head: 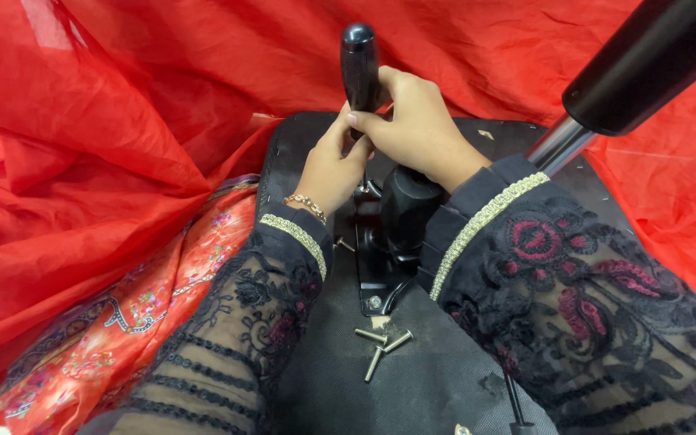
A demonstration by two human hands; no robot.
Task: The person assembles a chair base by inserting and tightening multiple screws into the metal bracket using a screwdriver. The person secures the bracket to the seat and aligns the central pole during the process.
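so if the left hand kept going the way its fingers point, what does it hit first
The left hand points up and away, already touching the black handle. Past that, probably the red cloth, though depth is unclear.

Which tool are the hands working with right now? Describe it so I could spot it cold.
Find the black chair-seat underside lying on red fabric. At its middle, above the black metal bracket, the left hand and right hand clasp an upright tool with a dark, glossy, round-topped handle. Unlike the loose silver bolts lying flat nearby, it stands vertical.

Red sheer fabric (106, 121) all around; loose bolts (380, 342) on the black board (412, 387).
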